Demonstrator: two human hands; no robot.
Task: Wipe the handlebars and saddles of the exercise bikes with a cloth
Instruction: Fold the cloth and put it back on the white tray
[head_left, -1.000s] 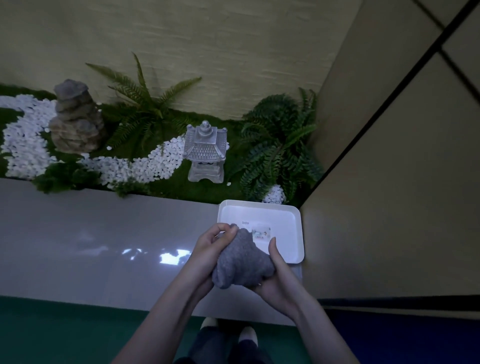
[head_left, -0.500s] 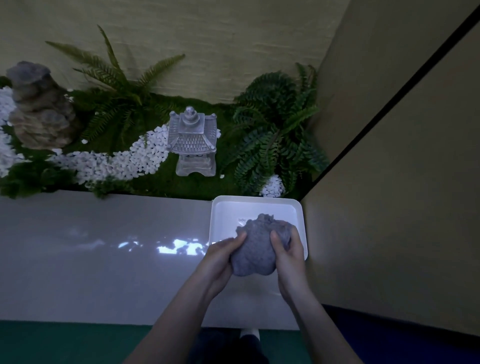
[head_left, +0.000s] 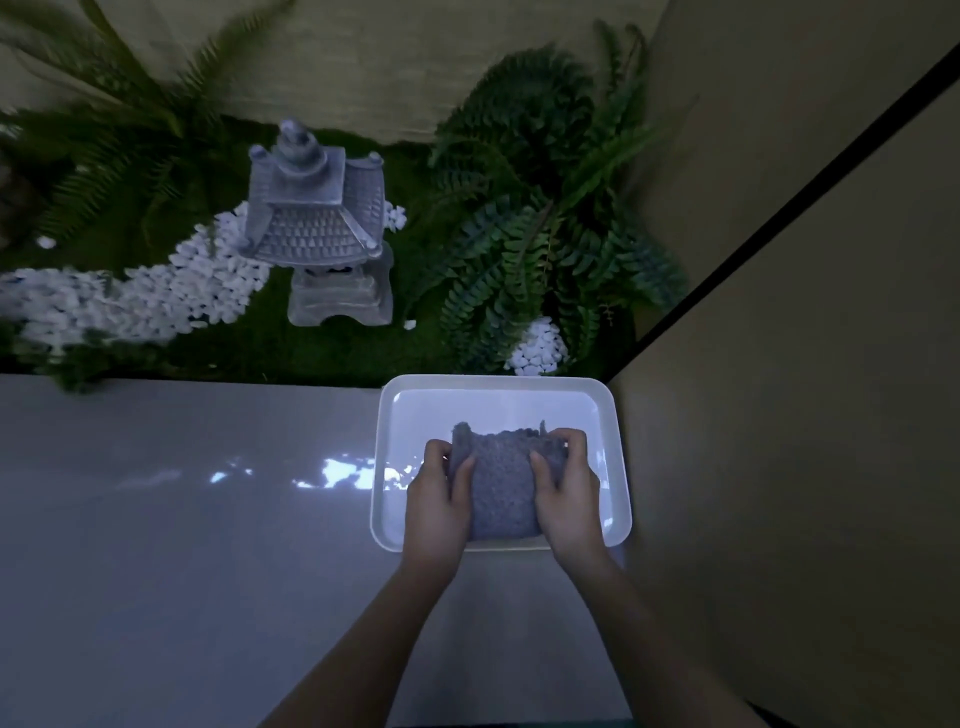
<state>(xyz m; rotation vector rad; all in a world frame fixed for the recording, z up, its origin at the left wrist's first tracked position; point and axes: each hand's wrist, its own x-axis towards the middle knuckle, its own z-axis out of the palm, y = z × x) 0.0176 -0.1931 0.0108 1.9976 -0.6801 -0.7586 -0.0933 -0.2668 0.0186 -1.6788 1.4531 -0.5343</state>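
A grey textured cloth (head_left: 501, 488) is bunched over a white rectangular tray (head_left: 608, 415) on a pale glossy ledge. My left hand (head_left: 439, 496) grips the cloth's left side, thumb curled over its front. My right hand (head_left: 569, 491) grips the right side, fingers wrapped round the top edge. Whether the cloth touches the tray floor is hidden by my hands. No exercise bike, handlebar or saddle is in view.
Beyond the ledge (head_left: 182, 519) lies a small indoor garden: a stone pagoda lantern (head_left: 322, 228), white pebbles (head_left: 156, 296) and ferns (head_left: 535, 218). A beige wall panel (head_left: 779, 467) with a dark seam closes the right side, right next to the tray.
Both hands have carried the cloth forward and down, from above the tray's near edge to over its middle. The view has moved closer and tilted down over the tray.
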